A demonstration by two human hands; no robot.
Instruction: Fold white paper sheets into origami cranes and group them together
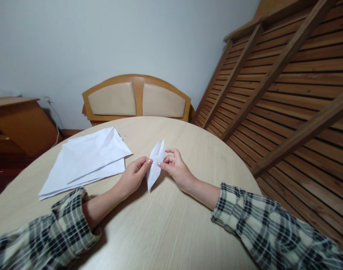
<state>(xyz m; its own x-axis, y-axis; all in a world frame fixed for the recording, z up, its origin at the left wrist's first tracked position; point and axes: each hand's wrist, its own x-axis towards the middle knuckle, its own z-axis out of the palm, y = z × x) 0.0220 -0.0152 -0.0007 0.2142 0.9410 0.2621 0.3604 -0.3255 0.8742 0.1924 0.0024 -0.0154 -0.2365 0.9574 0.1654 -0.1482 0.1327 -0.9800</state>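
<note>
A small white folded paper [154,174], shaped like a narrow diamond with a split upper tip, is held up over the round wooden table [171,232]. On its left edge, my left hand [134,175] pinches it between thumb and fingers. My right hand [178,170] grips the right edge, thumb in front near the middle, with its other fingers curled and partly raised behind. The fingertips behind the paper are hidden. To the left of my left hand lie several loose white paper sheets [88,157], creased and overlapping.
Behind the table stands a wooden headboard [138,95] with two beige panels. A slatted wooden frame [284,93] leans along the right side. At the far left is a wooden desk [25,120], with a white cable [58,129] by the wall.
</note>
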